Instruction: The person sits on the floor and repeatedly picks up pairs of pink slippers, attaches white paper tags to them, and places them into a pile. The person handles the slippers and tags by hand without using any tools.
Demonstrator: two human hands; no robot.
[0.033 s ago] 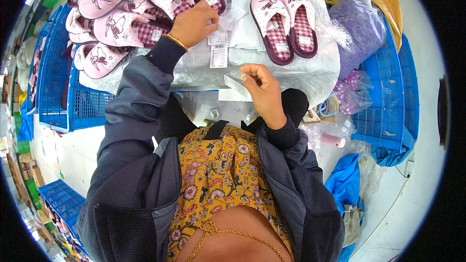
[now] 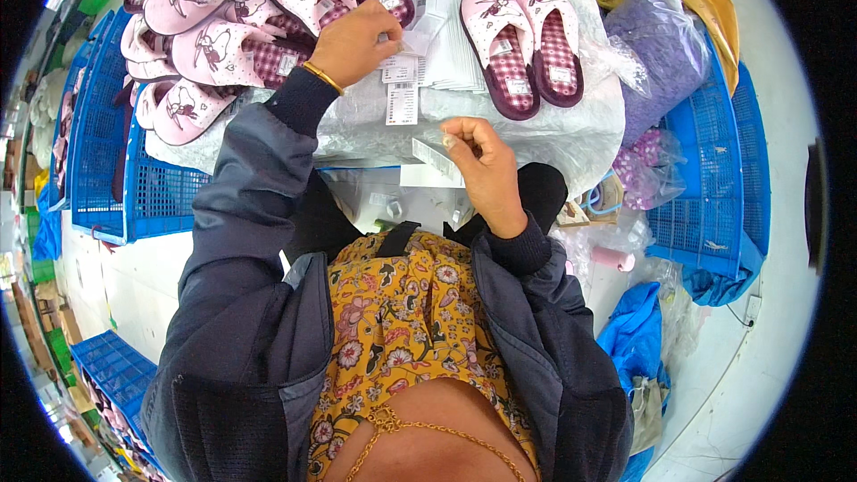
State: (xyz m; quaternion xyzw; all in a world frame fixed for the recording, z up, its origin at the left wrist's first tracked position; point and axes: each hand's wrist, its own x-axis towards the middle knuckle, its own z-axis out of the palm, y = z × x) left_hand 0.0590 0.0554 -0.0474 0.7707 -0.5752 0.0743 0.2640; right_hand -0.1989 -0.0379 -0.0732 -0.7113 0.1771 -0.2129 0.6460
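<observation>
My left hand [image 2: 359, 43], fingers curled together, is over the near part of the covered table beside loose white tags. A thin translucent piece shows by its fingertips; whether it is held is hidden. Below that hand a printed white tag [image 2: 403, 105] lies flat. Thumb and forefinger of my right hand [image 2: 483, 170] pinch a folded white tag [image 2: 434, 157] just off the table's front edge. A fanned stack of white tags [image 2: 453, 58] lies between the hands' far side and a pair of pink slippers [image 2: 496, 27] with maroon checked insoles.
Many more pink slippers [image 2: 212, 52] are heaped at the left on the plastic-covered table [image 2: 571, 138]. Blue crates [image 2: 165, 192] stand to the left, with another blue crate [image 2: 701, 201] to the right. A bagged purple bundle [image 2: 659, 54] sits beside the table.
My left hand has shifted very slightly up and to the left. My right hand and the tag in it look unmoved.
</observation>
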